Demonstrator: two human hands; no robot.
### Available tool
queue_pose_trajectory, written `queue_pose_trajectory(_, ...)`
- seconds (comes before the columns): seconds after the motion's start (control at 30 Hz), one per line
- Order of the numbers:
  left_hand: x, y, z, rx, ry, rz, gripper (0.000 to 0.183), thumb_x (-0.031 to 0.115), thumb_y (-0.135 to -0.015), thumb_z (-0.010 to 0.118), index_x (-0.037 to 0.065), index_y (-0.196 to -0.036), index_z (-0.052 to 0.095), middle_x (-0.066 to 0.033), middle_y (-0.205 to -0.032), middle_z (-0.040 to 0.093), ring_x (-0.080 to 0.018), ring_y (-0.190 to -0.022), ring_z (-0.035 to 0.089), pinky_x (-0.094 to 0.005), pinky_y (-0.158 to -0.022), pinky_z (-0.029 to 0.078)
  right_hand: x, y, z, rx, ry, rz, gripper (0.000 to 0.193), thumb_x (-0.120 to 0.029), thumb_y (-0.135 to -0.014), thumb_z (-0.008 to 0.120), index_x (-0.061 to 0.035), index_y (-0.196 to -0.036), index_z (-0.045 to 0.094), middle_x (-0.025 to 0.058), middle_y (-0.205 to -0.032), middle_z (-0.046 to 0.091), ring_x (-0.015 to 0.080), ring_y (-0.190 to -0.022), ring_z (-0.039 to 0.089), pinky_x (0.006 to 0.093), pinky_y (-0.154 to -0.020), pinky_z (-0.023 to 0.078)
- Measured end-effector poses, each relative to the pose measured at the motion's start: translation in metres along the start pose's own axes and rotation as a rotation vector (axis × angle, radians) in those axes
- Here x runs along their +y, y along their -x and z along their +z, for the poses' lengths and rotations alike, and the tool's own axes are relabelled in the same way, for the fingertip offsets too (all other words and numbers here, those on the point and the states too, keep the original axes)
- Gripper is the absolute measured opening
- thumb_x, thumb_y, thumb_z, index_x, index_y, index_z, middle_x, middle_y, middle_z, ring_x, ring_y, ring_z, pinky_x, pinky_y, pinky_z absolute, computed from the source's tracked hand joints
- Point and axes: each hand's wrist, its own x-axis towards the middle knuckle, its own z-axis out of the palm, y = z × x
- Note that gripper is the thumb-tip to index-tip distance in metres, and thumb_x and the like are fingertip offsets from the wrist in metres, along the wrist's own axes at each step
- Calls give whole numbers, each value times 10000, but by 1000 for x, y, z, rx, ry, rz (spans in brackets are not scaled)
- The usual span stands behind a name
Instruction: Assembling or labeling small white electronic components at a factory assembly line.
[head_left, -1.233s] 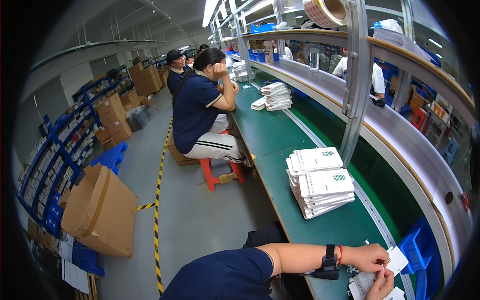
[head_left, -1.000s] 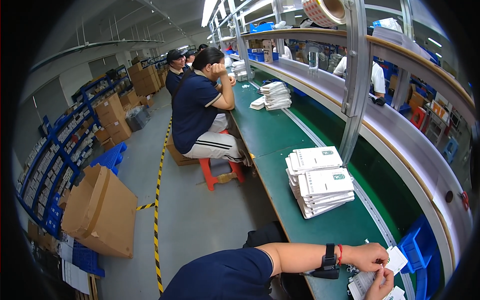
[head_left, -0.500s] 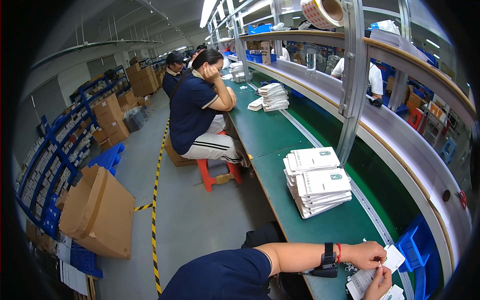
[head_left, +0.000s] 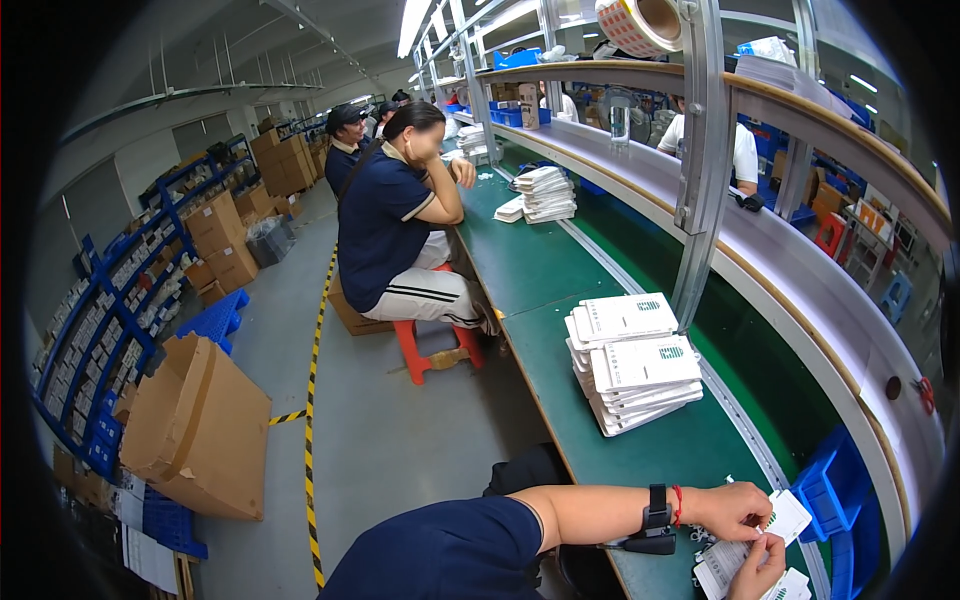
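At the lower right, over the green workbench [head_left: 540,350], my two hands meet fingertip to fingertip. My left hand [head_left: 735,510], its wrist in a black watch and red cord, is closed in a pinch. Just below it my right hand [head_left: 757,570] is also pinched closed. A small whitish bit shows at their fingertips, too small to name. Beneath and beside the fingers lie flat white packs with green print, one pack [head_left: 790,515] beyond my left hand and another pack [head_left: 722,565] under the hands. Small white pieces [head_left: 700,535] lie by my left wrist.
Stacked white packs [head_left: 645,365] stand on the bench ahead, a smaller stack [head_left: 546,195] farther off. Blue bins [head_left: 832,485] sit right of my hands. A metal post [head_left: 703,170] carries shelves along the right. A co-worker [head_left: 390,220] sits at the bench on a red stool [head_left: 425,350].
My hands stay almost in place, still pinched together. The seated co-worker has raised their head a little, and one of their hands now reaches out over the bench.
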Motion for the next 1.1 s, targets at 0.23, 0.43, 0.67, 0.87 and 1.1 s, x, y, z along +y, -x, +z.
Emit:
queue_pose_trajectory(0.23,-1,1,3,5,10,11,133,108,-711,656,23,-719,554,-87,-667,550,-239,-637,550,-345,-558,429,-5,3,0,12,3,-3,256,-167,-922,577,78,-989,610,123,-868,631,154,-778,554,284,-710,470)
queue_pose_trajectory(0.43,2,0,2,13,13,-5,114,98,-702,652,20,-736,576,-91,-678,561,-239,-639,562,-344,-554,434,1,2,-1,7,8,-46,261,-173,-921,579,77,-987,610,120,-860,630,156,-769,552,287,-703,468)
queue_pose_trajectory(0.67,-3,0,2,8,8,41,105,89,-694,647,16,-740,588,-95,-686,570,-242,-648,566,-344,-556,436,3,0,-1,-7,18,-40,262,-176,-919,585,78,-979,607,116,-849,628,149,-763,549,281,-693,466)
queue_pose_trajectory(0.87,-3,0,3,7,-2,21,102,92,-691,643,20,-732,583,-94,-685,570,-248,-654,560,-349,-568,432,2,0,0,-11,-35,9,258,-174,-924,579,77,-976,604,104,-853,626,140,-759,547,270,-684,464)
queue_pose_trajectory(1.1,-5,0,3,9,-24,20,107,97,-682,646,30,-731,579,-83,-678,570,-245,-656,560,-352,-574,431,12,-2,-2,-9,-21,-31,254,-170,-928,570,77,-977,604,109,-856,628,146,-769,562,272,-699,474)
